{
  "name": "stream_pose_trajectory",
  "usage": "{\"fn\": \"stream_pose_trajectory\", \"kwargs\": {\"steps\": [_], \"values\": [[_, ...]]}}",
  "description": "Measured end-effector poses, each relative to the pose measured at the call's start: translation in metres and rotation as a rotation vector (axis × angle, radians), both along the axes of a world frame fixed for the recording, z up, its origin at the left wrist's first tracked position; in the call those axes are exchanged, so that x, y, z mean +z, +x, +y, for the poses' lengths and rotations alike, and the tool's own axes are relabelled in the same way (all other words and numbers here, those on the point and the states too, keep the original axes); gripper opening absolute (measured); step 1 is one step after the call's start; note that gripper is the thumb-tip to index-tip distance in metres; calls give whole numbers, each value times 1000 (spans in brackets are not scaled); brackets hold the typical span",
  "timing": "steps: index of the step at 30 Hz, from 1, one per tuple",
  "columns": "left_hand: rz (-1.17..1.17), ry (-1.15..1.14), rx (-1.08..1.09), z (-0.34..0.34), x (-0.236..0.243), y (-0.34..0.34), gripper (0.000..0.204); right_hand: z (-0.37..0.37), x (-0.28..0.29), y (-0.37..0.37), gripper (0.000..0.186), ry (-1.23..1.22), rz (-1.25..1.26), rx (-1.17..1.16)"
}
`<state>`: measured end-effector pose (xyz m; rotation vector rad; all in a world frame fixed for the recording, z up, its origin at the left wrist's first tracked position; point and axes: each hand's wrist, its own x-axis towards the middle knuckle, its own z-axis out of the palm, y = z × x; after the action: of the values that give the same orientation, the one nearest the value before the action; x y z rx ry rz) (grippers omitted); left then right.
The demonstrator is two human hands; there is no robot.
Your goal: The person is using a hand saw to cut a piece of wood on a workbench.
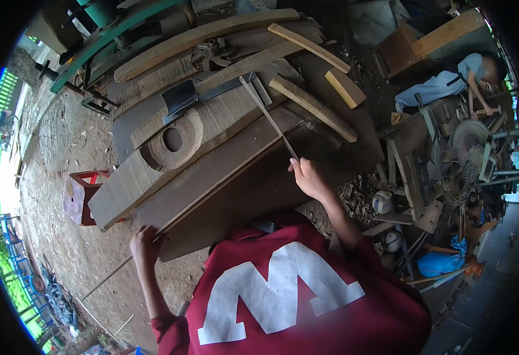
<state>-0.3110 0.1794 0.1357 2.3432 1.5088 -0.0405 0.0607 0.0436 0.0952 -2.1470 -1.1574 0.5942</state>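
Observation:
My left hand (145, 244) is closed at the near left edge of the brown board (235, 195). It grips a long thin strip (106, 278) that runs out to the lower left and seems to continue along the board. My right hand (309, 177) pinches the near end of a narrow flat blade-like strip (265, 112), which slants away to the far left with a small hole at its far tip. Beyond the hands lies a thick wooden plank (129, 186) with a round wooden ring (176, 142) resting on it.
Curved wooden pieces (315, 109) lie at the far side beside a black metal piece (179, 100). A green machine frame (93, 47) stands far left, near a red stool (84, 195). At right, another person (449, 86) crouches by a round disc (471, 137) amid scrap wood.

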Motion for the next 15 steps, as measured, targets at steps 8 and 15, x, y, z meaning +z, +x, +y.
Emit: {"fn": "stream_pose_trajectory", "kwargs": {"steps": [8,15], "values": [[-273,-51,-315,-2,-15,194,22,1,6,-2,34,-60,1,4],[-145,37,-330,-27,-28,230,18,-22,-7,-2,36,-17,76,-47]]}}
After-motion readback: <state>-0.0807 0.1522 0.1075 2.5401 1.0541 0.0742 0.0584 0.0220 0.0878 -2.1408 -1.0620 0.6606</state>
